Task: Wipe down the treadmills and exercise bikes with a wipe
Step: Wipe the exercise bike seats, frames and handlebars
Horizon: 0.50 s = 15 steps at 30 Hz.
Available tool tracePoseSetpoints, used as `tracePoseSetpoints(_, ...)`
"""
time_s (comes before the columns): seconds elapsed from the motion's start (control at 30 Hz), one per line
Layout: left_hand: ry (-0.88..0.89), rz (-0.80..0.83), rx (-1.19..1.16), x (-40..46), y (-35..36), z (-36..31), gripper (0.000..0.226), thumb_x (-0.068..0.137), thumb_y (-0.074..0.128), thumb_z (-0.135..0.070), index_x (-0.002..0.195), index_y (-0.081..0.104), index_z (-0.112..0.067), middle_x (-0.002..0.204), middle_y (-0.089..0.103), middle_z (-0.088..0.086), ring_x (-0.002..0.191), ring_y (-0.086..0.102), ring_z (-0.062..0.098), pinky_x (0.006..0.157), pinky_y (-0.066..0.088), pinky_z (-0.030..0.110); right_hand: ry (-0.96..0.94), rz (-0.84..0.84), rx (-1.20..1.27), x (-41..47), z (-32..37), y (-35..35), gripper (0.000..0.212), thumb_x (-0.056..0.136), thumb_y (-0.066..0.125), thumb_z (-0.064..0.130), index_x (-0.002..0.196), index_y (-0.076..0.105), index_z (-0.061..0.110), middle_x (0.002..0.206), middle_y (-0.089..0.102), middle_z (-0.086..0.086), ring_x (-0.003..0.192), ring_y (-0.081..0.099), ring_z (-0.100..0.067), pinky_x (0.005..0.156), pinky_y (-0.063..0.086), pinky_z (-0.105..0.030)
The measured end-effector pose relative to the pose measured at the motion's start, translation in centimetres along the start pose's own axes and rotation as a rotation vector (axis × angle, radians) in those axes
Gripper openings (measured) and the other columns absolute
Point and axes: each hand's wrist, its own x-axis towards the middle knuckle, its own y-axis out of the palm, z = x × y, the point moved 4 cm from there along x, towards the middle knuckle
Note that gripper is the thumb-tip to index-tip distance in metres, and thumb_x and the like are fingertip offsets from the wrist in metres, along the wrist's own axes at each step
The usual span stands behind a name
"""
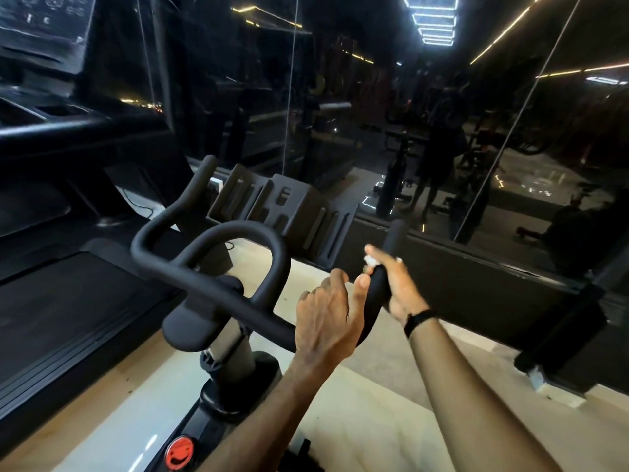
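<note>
A dark mirrored wall [442, 131] faced the bike's handlebar [211, 264]. The left hand [326, 315] gripped its right bar; just beyond, the right hand [398, 284] clasped it, apparently through a white wipe [371, 261].

Surroundings: dark glass wall, lighting and floor.

A dark glass wall [374, 97] fills the upper centre and right of the frame, divided by thin vertical joints and reflecting dim gym equipment. Bright white ceiling lights [432, 18] show at top centre-right; thin warm light strips [503, 32] run diagonally across the upper right. A black ledge [476, 267] runs along the foot of the glass at right centre. A black cable [143, 209] lies on the floor at left centre. Pale flooring [367, 396] occupies the lower centre, with a tan wood-toned strip [85, 403] at lower left.
</note>
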Motion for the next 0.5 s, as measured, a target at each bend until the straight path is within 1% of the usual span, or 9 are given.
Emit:
tracePoseSetpoints(0.07,0.003,0.015,-0.001,0.0,0.2,-0.1,0.066,0.091,-0.003,-0.066,0.095,0.046,-0.021,0.086,0.062,0.002,0.074,0.06,0.024,0.076,0.044,0.042,0.063,-0.012,-0.002,-1.9,-2.0,-0.1,0.023,0.083,0.079,0.03,0.084,0.066,0.011,0.073,0.064,-0.01,0.066,0.064,-0.023,0.069,0.056,-0.034)
tracePoseSetpoints(0.1,0.012,0.017,0.0,0.1,0.3,-0.1,0.065,0.091,-0.003,-0.066,0.094,0.046,-0.022,0.083,0.06,0.001,0.072,0.059,0.023,0.075,0.045,0.041,0.057,-0.049,-0.003,-2.4,-2.2,-0.1,0.028,0.082,0.08,0.032,0.091,0.067,0.009,0.077,0.067,-0.01,0.07,0.066,-0.024,0.073,0.057,-0.035)
tracePoseSetpoints(0.13,0.013,0.015,0.0,0.0,0.4,0.0,0.064,0.092,-0.002,-0.065,0.093,0.045,-0.022,0.081,0.058,0.0,0.07,0.058,0.022,0.074,0.045,0.041,0.025,-0.092,0.004,-2.5,-2.0,0.0,0.03,0.082,0.08,0.032,0.095,0.067,0.009,0.078,0.067,-0.01,0.07,0.067,-0.023,0.07,0.058,-0.033)
tracePoseSetpoints(0.23,-0.002,-0.009,-0.017,0.0,0.4,0.1,0.06,0.095,0.003,-0.063,0.092,0.047,-0.023,0.075,0.055,-0.003,0.065,0.056,0.018,0.073,0.047,0.042,-0.128,-0.201,0.061,-1.5,0.1,0.6,0.029,0.086,0.079,0.025,0.099,0.064,0.005,0.074,0.064,-0.008,0.057,0.062,-0.017,0.056,0.055,-0.029)
tracePoseSetpoints(0.3,-0.016,-0.023,-0.026,0.0,0.2,0.2,0.061,0.095,0.003,-0.064,0.091,0.048,-0.023,0.074,0.055,-0.003,0.065,0.056,0.018,0.074,0.047,0.042,-0.218,-0.268,0.027,-0.4,1.3,0.7,0.039,0.086,0.078,0.032,0.106,0.064,0.001,0.073,0.065,-0.007,0.057,0.06,-0.015,0.056,0.054,-0.03)
tracePoseSetpoints(0.33,-0.019,-0.03,-0.028,0.0,0.2,0.3,0.063,0.095,0.001,-0.065,0.09,0.048,-0.023,0.075,0.056,-0.003,0.066,0.056,0.018,0.074,0.047,0.042,-0.252,-0.307,-0.015,0.0,1.5,0.6,0.042,0.088,0.076,0.038,0.106,0.064,0.002,0.073,0.066,-0.005,0.06,0.061,-0.015,0.059,0.055,-0.032)
tracePoseSetpoints(0.4,-0.024,-0.045,-0.042,-0.1,0.0,0.4,0.067,0.094,-0.002,-0.067,0.089,0.048,-0.022,0.074,0.057,-0.002,0.067,0.057,0.019,0.074,0.047,0.043,-0.347,-0.426,-0.135,0.1,1.3,0.3,0.039,0.094,0.065,0.043,0.102,0.065,0.006,0.079,0.065,-0.003,0.073,0.063,-0.014,0.071,0.053,-0.035)
tracePoseSetpoints(0.43,-0.028,-0.053,-0.051,-0.1,-0.1,0.5,0.068,0.094,-0.003,-0.067,0.088,0.048,-0.022,0.074,0.056,-0.002,0.067,0.057,0.02,0.074,0.046,0.043,-0.412,-0.496,-0.214,-0.2,1.0,0.1,0.035,0.1,0.057,0.039,0.105,0.065,0.005,0.088,0.065,-0.004,0.083,0.063,-0.015,0.078,0.049,-0.033)
tracePoseSetpoints(0.5,-0.028,-0.054,-0.062,-0.1,0.0,0.5,0.067,0.094,-0.002,-0.066,0.086,0.047,-0.022,0.073,0.055,-0.003,0.067,0.055,0.02,0.074,0.045,0.042,-0.587,-0.62,-0.363,-1.6,0.2,-0.2,0.03,0.106,0.046,0.02,0.123,0.062,0.002,0.115,0.063,-0.011,0.11,0.06,-0.02,0.092,0.043,-0.025)
